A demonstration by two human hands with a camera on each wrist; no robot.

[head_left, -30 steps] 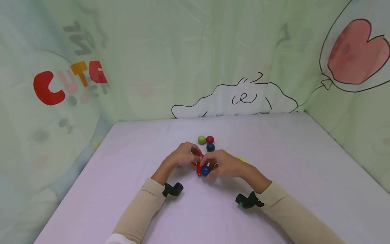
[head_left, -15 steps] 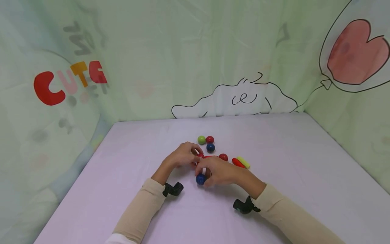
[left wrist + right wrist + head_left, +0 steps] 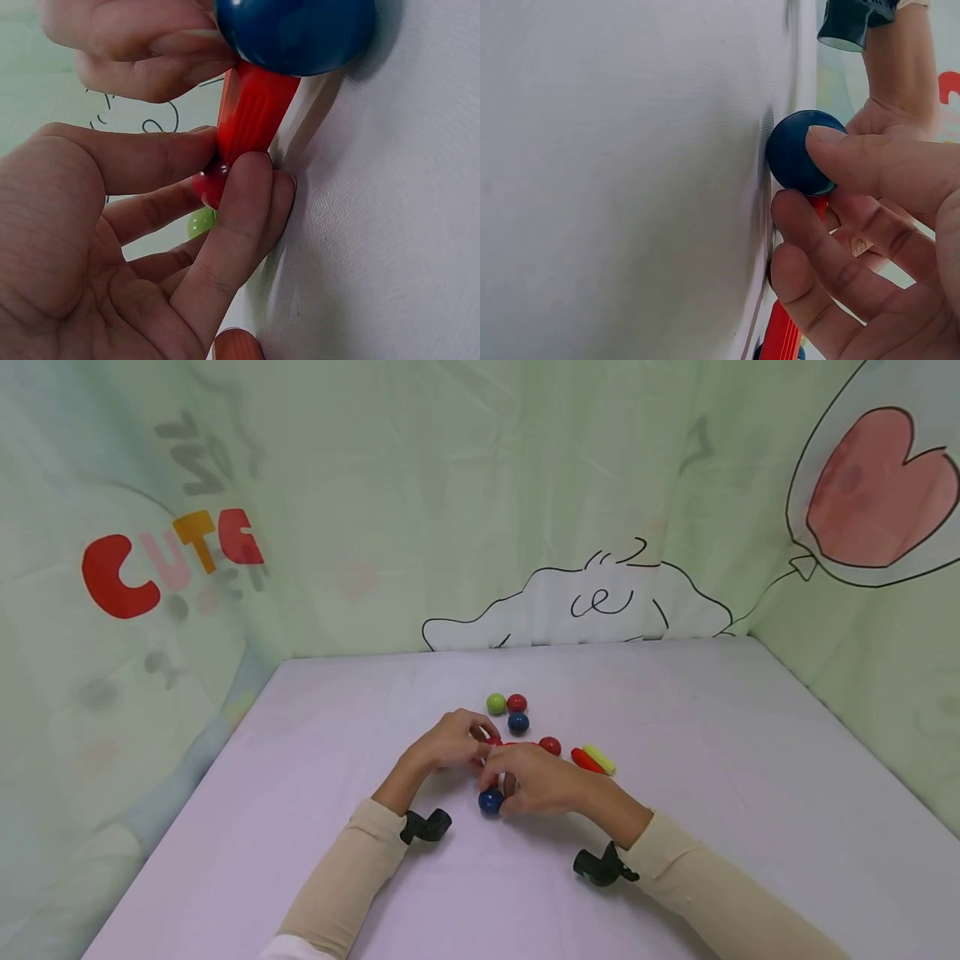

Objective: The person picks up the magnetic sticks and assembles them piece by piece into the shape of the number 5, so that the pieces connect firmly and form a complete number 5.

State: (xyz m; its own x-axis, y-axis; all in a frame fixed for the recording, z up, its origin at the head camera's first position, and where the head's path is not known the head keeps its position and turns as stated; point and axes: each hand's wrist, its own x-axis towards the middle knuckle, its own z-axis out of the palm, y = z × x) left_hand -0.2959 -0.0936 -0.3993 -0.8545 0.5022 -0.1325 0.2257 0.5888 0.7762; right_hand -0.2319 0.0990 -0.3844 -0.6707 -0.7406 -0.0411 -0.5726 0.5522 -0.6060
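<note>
In the head view my left hand (image 3: 455,741) reaches in from the left, and its thumb and fingers pinch a small red ball (image 3: 212,186) together with the end of a red grooved rod (image 3: 259,109). My right hand (image 3: 542,777) holds a glossy blue ball (image 3: 491,802) by thumb and fingers. That ball sits right at the rod's near end, close over the table. A second red rod (image 3: 521,744) runs rightward from the left hand's fingers to another red ball (image 3: 550,747). The right hand partly hides the near rod in the head view.
Beyond the hands, a green ball (image 3: 497,703), a red ball (image 3: 517,703) and a dark blue ball (image 3: 518,722) lie grouped. Right of the right hand lie a loose red rod (image 3: 587,761) and a yellow rod (image 3: 599,758). Printed curtains surround the lilac table (image 3: 360,693).
My right hand has brought the blue ball nearer and slightly left, from beside the red rod to its near end. The left hand has stayed in place.
</note>
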